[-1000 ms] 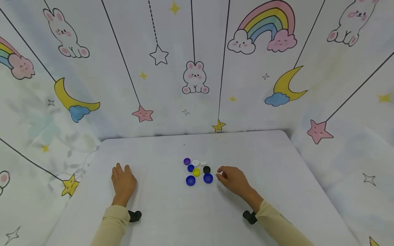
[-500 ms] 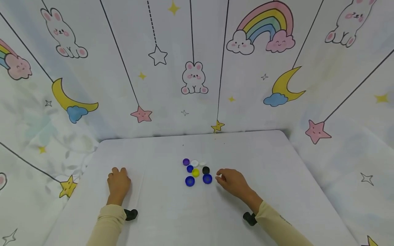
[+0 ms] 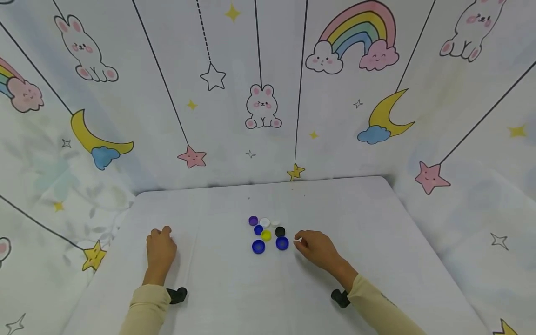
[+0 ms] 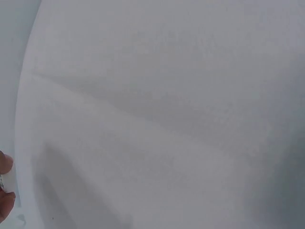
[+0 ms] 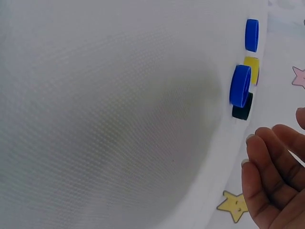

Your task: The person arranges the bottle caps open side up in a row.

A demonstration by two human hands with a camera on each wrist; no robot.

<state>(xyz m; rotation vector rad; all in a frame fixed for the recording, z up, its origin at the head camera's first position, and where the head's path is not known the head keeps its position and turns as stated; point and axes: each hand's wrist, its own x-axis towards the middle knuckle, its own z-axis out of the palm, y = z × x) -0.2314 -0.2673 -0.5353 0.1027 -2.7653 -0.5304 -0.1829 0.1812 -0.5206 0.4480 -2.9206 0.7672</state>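
A cluster of bottle caps lies mid-table in the head view: a purple cap (image 3: 253, 220), a white cap (image 3: 264, 223), a paler white one (image 3: 275, 224), a small blue cap (image 3: 258, 230), a yellow cap (image 3: 266, 235), a black cap (image 3: 280, 231) and two larger blue caps (image 3: 258, 246). Just right of them hovers my right hand (image 3: 317, 246), fingers loosely bent, nothing held. Its wrist view shows the nearer blue cap (image 5: 240, 86) apart from the fingers. My left hand (image 3: 161, 249) is well left of the caps, fingers bent downward; only two fingertips (image 4: 5, 163) enter its wrist view.
The white table (image 3: 226, 293) has a faint crease on its left side. Behind and beside it hangs a patterned curtain (image 3: 234, 139) with rabbits, stars and rainbows. A black wrist mount (image 3: 177, 295) sticks out from each sleeve.
My left hand has shifted slightly left, and its spread fingers have bent inward. The right hand and the caps have stayed put.
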